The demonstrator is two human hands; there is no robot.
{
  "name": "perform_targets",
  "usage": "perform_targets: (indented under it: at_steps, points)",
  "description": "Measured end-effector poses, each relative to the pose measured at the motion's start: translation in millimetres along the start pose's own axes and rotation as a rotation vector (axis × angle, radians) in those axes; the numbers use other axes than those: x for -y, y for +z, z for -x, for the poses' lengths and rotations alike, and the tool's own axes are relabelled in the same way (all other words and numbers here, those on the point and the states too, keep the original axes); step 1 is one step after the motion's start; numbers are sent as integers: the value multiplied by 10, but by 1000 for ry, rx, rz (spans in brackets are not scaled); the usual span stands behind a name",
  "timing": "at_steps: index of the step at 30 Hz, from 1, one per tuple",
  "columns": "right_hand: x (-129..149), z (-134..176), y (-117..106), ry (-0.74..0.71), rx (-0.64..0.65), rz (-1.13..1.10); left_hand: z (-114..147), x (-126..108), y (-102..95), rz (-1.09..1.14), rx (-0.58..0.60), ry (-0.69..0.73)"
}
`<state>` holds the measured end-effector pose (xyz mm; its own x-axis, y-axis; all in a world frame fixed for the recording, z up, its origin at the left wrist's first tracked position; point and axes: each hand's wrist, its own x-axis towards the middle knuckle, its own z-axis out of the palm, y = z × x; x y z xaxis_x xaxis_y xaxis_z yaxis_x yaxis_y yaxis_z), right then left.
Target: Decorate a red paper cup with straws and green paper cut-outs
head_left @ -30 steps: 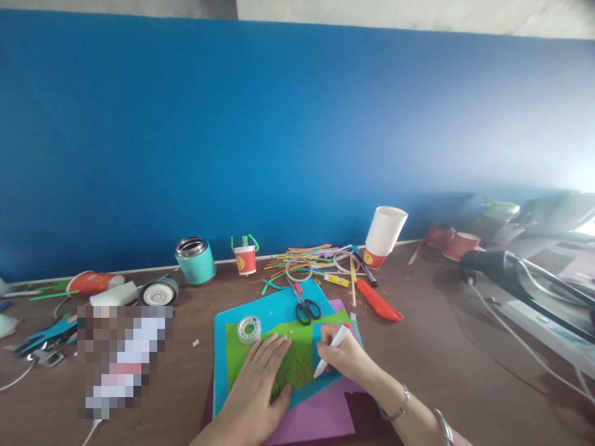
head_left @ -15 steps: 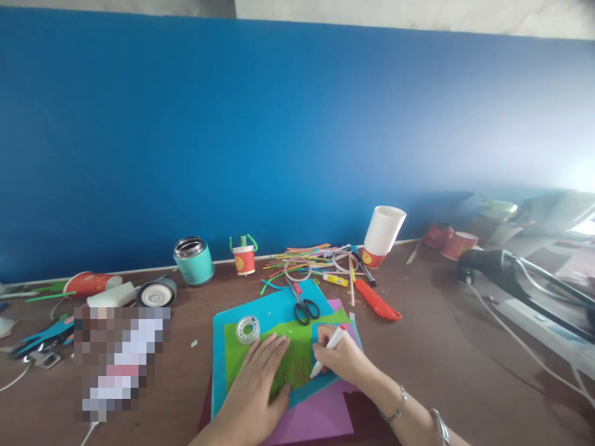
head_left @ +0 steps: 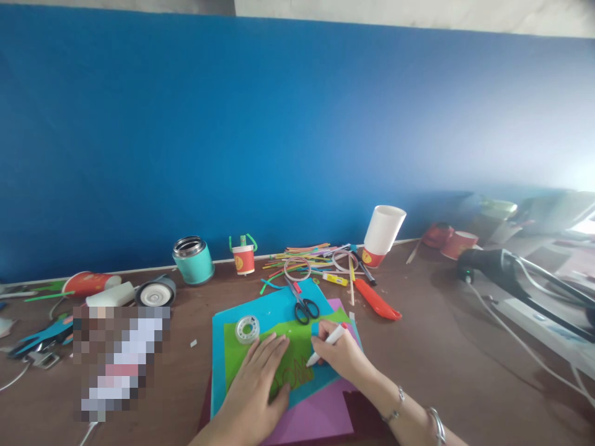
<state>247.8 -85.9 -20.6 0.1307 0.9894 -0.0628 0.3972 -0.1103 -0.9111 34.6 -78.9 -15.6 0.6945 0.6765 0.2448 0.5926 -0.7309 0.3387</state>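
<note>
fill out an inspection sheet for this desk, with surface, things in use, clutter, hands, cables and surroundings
Surface: brown tabletop; small pale scrap left of the blue paper.
Things in use: white marker, tip at the drawn lines on the green sheet.
Clutter: tape roll on the green sheet; scissors, handles on the blue paper; beyond, coloured strips, yellow tube, open turquoise jar.
Hands: left hand flat on the green sheet; right hand grips the marker.
Cables: white cable from beside the black device at right; pale cables at lower left.
Surroundings: blue panel behind the tabletop; other people: nothing seen.
</note>
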Motion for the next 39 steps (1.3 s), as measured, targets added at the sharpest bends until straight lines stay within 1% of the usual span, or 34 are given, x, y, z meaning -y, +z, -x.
perform_targets:
  at_steps: [7, 11, 19, 33, 39]
  points:
    - [24, -10, -9, -8, -18, 8, 3, 7, 17, 7, -25, 17]
    - [8, -5, -14, -13, -13, 6, 9, 2, 12, 6, -5, 7]
    - [2, 4, -20, 21, 15, -32, 9, 11, 11, -3, 27, 3]
    - [58, 18, -44, 54, 73, -76, 12, 21, 24, -15, 32, 5]
    - [61, -4, -36, 37, 3, -88, 9, 21, 18, -5, 19, 2]
